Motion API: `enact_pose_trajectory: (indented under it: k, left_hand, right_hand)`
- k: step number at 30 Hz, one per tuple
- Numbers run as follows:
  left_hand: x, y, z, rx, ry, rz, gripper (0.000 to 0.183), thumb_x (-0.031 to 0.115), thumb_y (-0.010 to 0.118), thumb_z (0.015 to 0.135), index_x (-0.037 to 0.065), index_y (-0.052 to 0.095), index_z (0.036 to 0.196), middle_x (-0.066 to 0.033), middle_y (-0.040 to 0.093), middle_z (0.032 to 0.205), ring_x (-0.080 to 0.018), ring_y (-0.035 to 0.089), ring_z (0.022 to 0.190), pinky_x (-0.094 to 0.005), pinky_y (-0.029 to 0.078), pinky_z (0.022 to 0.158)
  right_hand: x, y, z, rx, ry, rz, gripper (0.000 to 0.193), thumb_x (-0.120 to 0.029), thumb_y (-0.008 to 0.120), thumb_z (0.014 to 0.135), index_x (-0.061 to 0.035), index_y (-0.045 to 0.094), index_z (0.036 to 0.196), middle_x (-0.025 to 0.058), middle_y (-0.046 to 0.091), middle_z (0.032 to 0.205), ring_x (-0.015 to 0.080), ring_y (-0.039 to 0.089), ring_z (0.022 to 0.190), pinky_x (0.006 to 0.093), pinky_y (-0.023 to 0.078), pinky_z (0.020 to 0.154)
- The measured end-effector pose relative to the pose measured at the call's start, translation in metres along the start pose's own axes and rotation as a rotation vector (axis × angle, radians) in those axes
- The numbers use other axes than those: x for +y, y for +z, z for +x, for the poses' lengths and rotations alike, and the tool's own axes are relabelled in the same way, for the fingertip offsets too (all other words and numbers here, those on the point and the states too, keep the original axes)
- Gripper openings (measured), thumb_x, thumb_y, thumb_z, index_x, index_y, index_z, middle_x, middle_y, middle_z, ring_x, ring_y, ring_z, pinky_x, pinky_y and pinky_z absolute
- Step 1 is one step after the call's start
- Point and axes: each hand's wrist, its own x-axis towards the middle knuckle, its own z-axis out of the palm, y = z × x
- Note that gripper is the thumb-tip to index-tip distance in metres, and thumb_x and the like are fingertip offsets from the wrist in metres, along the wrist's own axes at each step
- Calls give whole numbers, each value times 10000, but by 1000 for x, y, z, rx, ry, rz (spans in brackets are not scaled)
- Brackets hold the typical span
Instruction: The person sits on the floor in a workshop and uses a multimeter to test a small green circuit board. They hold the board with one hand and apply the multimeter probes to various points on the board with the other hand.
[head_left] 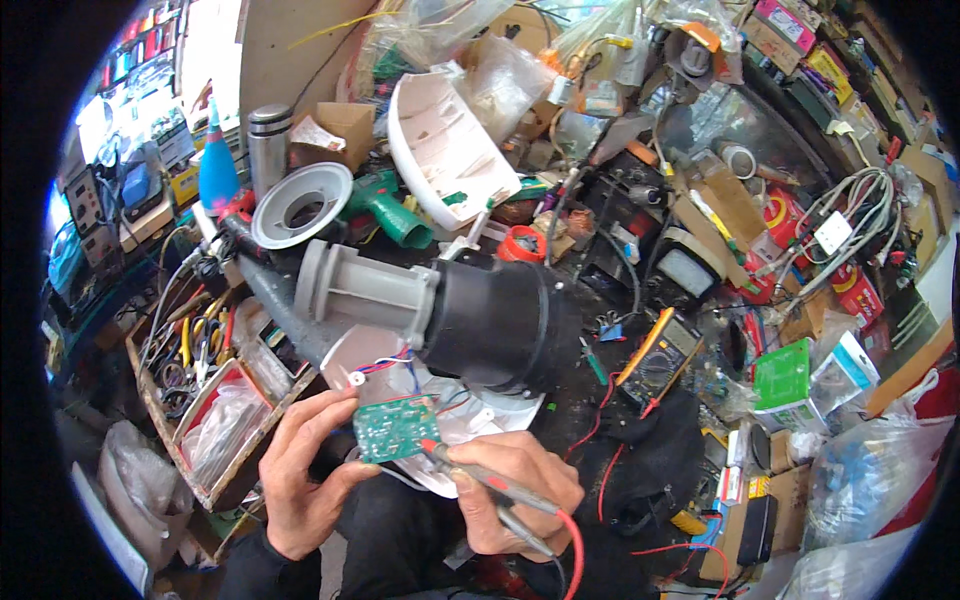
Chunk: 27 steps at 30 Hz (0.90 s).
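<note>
My left hand (305, 465) grips a green circuit board (393, 428) by its left edge, fingers above and thumb below. In my right hand (520, 490) are test probes (490, 480), one with a red lead and one with a dark lead. The red-marked probe's tip meets the right part of the board; the other probe's tip is hidden. Thin coloured wires (388, 362) run by the board's upper edge. Just beyond stands a black and grey motor-like housing (490, 322), lying on its side. A yellow and black multimeter (660, 358) lies to the right.
At left, a wooden box (215, 490) holds pliers, scissors and plastic bags. A white curved cover (440, 150), a grey ring (302, 205) and a green nozzle-like part (395, 215) lie behind the housing. Coiled cables (850, 215) and boxes crowd the right. Red leads (608, 480) trail across the bench.
</note>
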Motion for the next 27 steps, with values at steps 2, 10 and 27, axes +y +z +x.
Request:
enact_pose_trajectory:
  k: [2,10,27]
  left_hand:
    - [-2,-2,0,-5,-11,11,640,205,947,839,-23,718,1392,-212,712,1416,-364,713,1299,-436,569,1091]
    - [-8,-8,-7,-36,-22,-31,686,53,947,798,14,708,1440,-195,708,1446,-353,699,1323,-427,558,1117]
    - [-26,-24,-26,-120,64,-41,733,-47,782,919,77,570,1610,-181,584,1590,-390,602,1444,-445,540,1169]
  right_hand:
    - [0,1,-1,30,-8,8,122,-90,832,895,-27,811,998,116,803,884,273,778,750,364,620,690]
    - [18,-18,-33,314,41,174,236,-172,683,1069,53,634,1125,151,676,810,198,681,545,294,552,527]
    - [57,-37,-28,511,56,52,279,-178,603,1153,97,642,1188,144,649,768,164,569,540,277,472,495]
